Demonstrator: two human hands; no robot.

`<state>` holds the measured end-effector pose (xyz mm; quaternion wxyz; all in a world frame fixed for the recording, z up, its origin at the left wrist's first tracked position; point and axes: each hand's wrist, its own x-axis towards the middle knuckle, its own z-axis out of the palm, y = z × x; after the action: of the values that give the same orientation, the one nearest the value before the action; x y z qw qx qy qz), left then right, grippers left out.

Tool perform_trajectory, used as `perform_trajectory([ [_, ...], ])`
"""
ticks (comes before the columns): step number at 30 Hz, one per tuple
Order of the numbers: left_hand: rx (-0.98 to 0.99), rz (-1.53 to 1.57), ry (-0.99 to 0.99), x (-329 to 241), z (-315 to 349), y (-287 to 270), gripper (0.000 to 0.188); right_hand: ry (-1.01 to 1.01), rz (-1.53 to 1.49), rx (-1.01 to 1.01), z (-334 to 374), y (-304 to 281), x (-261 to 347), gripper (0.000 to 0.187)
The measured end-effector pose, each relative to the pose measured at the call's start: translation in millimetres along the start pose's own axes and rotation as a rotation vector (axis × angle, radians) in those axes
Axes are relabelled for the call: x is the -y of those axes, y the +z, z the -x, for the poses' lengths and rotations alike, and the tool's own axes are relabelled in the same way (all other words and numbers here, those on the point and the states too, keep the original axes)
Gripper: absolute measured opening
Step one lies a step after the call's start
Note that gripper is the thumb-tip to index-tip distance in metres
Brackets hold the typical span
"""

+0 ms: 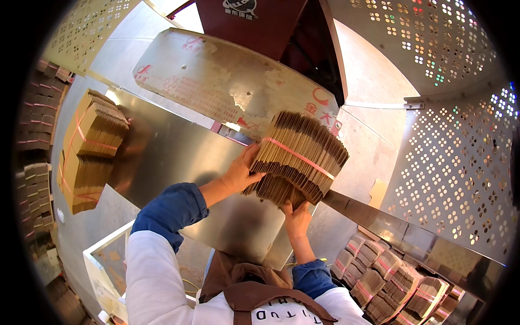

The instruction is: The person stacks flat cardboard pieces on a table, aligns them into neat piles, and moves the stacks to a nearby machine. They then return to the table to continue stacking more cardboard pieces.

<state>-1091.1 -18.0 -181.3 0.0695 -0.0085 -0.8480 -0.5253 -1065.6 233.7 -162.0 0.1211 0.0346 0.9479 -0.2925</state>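
A thick bundle of flat folded cardboard pieces (309,143), ringed by a pink strap, is tilted over the right end of the metal table. Its many edges stand side by side in a curved row. My left hand (242,172) grips the bundle's left end, thumb on the near side and fingers partly hidden behind it. From below, my right hand (297,218) holds the lower edge near the middle, its thumb and fingers closed on the cardboard. Whether the bundle touches the table is hidden.
The shiny metal table (168,146) runs to the left, where more strapped cardboard (89,151) stands. A sheet-covered panel (200,76) lies beyond. Several bundles (390,276) are piled low at right, near a metal rail (390,227) and perforated panels (444,173).
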Motion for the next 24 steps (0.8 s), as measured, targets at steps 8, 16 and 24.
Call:
perform_trajectory([
  [8,0.023,0.063,-0.025,-4,-2,-4,0.079,0.017,0.040,0.028,4,8,-11,0.063],
  [16,0.012,0.092,-0.072,-10,19,-6,0.084,-0.052,-0.002,0.015,10,1,-11,0.052],
  [24,0.151,0.357,-0.309,-60,188,-58,0.099,0.043,-0.076,0.277,135,-54,-43,0.038],
])
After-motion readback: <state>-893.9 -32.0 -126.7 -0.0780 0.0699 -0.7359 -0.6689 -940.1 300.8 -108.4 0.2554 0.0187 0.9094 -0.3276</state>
